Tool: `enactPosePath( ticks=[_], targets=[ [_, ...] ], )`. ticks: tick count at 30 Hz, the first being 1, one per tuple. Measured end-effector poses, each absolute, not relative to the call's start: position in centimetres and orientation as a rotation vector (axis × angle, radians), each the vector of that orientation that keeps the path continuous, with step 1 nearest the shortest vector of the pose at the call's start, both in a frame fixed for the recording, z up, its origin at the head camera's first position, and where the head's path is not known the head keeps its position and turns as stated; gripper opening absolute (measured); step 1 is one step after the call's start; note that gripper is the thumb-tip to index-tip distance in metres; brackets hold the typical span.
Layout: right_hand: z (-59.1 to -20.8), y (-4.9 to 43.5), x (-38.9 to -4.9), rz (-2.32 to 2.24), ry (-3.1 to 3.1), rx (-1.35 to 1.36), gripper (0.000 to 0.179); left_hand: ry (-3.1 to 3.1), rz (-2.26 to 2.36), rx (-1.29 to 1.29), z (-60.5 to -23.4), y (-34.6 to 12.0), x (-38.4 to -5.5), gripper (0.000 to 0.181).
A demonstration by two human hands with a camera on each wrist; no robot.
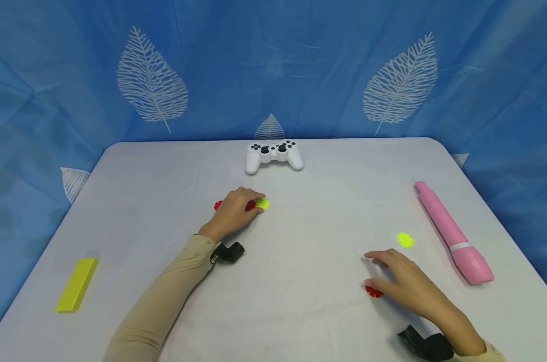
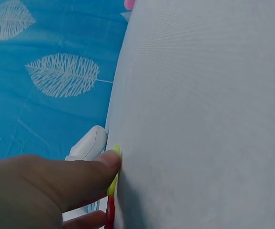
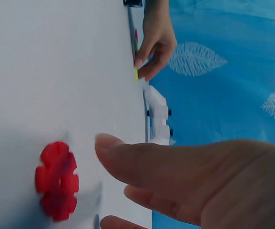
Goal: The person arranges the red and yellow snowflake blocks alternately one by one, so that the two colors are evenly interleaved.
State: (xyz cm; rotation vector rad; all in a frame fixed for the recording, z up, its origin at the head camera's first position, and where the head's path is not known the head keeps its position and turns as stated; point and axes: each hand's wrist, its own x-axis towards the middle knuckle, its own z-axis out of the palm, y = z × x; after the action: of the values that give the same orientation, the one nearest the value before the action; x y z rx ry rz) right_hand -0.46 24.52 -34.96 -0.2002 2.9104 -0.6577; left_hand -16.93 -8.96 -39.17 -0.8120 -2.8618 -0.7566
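My left hand (image 1: 234,212) is near the table's middle, its thumb and fingertips pinching the edge of a yellow notched plastic disc (image 1: 264,203). Right beside that disc, partly behind the fingers, is a red disc (image 1: 250,205). Another red disc (image 1: 217,205) peeks out past the back of the hand. In the right wrist view, a flower-shaped red disc (image 3: 57,181) lies flat on the cloth near the thumb. My right hand (image 1: 406,281) hovers over it with thumb and fingers spread, holding nothing. A loose yellow disc (image 1: 405,240) lies just beyond the right hand.
A white game controller (image 1: 274,155) sits at the table's back edge. On the right lies a long pink object with a wider end (image 1: 450,234). A yellow block (image 1: 77,285) lies at the left. Blue leaf-patterned fabric (image 1: 273,65) hangs behind the white table.
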Motion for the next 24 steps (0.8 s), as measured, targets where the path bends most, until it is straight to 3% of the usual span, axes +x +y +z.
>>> enactPosePath(
  ticks=[12,24],
  targets=[
    [-35.7,25.5,0.7,-0.638,2.779,-0.039,0.057,-2.863,-0.771,-0.803,-39.2,-9.0,-17.0,0.031],
    [-36.2,25.0,1.0,-0.744,2.851,-0.165,0.033,-2.867,-0.782,-0.819,-39.0,-9.0,-16.9,0.027]
  ],
)
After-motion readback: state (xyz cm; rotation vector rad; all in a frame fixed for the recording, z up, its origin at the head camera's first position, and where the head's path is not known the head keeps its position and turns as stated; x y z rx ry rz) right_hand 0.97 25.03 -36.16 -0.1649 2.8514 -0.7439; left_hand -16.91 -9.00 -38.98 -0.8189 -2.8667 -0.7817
